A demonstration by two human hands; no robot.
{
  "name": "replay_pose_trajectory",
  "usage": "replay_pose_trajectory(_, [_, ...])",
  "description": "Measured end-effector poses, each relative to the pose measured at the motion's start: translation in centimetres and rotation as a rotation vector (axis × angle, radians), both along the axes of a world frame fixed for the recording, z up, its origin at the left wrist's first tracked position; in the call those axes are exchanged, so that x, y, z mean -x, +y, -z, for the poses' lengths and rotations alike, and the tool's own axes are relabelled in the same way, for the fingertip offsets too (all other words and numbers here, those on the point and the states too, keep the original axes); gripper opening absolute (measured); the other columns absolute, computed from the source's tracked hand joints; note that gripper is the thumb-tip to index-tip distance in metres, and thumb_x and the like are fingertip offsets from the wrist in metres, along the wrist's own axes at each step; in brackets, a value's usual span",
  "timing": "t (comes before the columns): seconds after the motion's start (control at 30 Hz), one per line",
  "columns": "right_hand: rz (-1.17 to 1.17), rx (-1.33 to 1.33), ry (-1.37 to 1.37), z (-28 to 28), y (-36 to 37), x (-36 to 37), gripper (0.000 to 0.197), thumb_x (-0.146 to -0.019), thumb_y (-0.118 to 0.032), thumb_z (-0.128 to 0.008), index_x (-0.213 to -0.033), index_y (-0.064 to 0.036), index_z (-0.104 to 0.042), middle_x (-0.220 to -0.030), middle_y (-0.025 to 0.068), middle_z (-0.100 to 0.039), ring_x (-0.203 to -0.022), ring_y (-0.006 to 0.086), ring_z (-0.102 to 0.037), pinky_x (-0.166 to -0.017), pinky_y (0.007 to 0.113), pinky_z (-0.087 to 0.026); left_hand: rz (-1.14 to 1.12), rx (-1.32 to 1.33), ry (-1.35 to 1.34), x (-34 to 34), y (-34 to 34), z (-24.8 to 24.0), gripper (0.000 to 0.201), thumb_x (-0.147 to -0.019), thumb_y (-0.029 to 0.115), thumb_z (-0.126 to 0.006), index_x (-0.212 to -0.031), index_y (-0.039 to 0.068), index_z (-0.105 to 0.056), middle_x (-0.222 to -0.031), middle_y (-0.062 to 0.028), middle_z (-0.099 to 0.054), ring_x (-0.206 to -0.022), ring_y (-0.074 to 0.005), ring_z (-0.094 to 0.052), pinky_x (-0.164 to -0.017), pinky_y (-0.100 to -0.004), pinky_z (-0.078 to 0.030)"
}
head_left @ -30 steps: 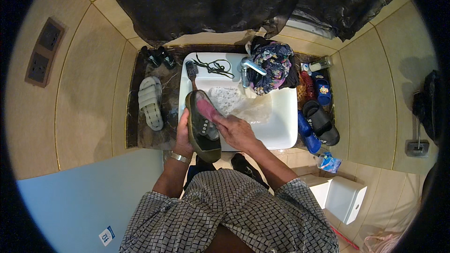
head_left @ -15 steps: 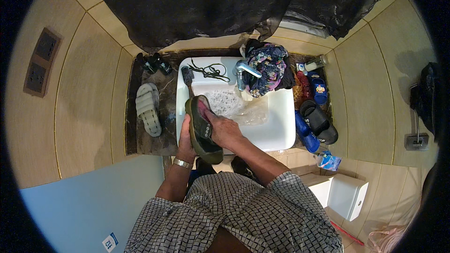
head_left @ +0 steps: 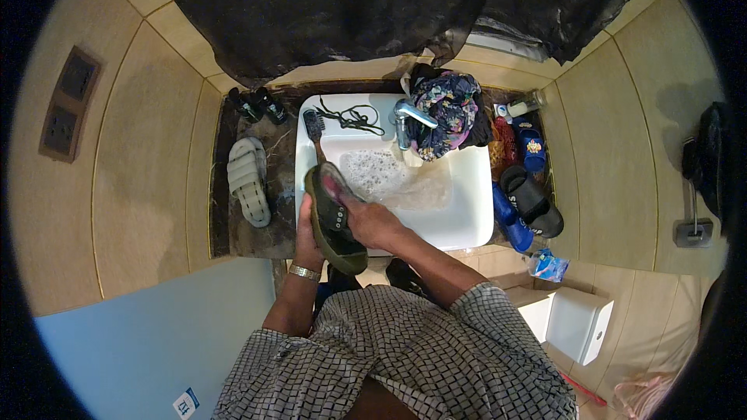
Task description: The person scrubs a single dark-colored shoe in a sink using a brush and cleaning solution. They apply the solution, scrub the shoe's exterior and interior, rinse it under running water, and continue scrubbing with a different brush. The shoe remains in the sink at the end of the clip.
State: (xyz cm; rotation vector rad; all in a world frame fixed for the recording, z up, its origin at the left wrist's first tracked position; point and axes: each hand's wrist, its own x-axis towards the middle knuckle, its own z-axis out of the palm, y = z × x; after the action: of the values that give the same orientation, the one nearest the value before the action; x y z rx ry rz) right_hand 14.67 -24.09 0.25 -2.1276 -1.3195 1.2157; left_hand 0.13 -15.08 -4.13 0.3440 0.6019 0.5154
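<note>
Over the near left edge of the white sink (head_left: 467, 222), both my hands hold a dark green lace-less shoe (head_left: 333, 214), heel end up. My left hand (head_left: 306, 229) is wrapped round the sole's left side. My right hand (head_left: 375, 224) grips the shoe's right side, with its fingers partly hidden at the pinkish-lined opening. Foamy, cloudy water (head_left: 393, 175) lies in the basin beyond. A scrub brush (head_left: 314, 126) leans on the sink's left rim, its handle end behind the shoe. Loose dark shoelaces (head_left: 352, 118) lie on the sink's back ledge.
A chrome tap (head_left: 412, 114) stands behind the basin, beside bundled floral cloth (head_left: 451, 109). Grey slippers (head_left: 249, 181) lie on the dark counter at left. Black slides (head_left: 532, 201) and blue slippers (head_left: 510, 218) crowd the right. A white toilet tank (head_left: 577, 325) stands at lower right.
The shoe has tilted slightly, and its opening is turned a little differently, with my right hand still at it. Both hands keep their hold. The whole view has shifted slightly.
</note>
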Motion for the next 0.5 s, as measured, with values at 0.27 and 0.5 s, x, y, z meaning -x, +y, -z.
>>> replay_pose_trajectory(0.27, [0.066, -0.030, -0.059, -0.3, -0.4, 0.9, 0.050, -0.103, -0.026, -0.039, -0.152, -0.0161, -0.042, -0.114, 0.0328, -0.067, -0.105, 0.0492, -0.066, -0.092, 0.058, -0.051, 0.047, -0.013, 0.003, -0.7, 0.6, 1.0, 0.056, -0.105, 0.055, -0.049, -0.136, 0.010, -0.058, -0.121, -0.0075, -0.070, -0.107, -0.0200, -0.068, -0.091, -0.0382, -0.058])
replay_pose_trajectory(0.5, [-0.141, 0.087, -0.043, -4.4, -2.3, 0.9, 0.057, -0.104, -0.028, -0.042, -0.159, -0.0191, -0.028, -0.099, 0.0327, -0.069, -0.088, 0.0505, -0.069, -0.082, 0.059, -0.054, 0.001, -0.003, -0.026, 0.5, 1.3, -0.8, 0.054, -0.107, 0.054, -0.044, -0.133, 0.010, -0.061, -0.120, -0.0068, -0.069, -0.105, -0.0202, -0.067, -0.092, -0.0392, -0.057])
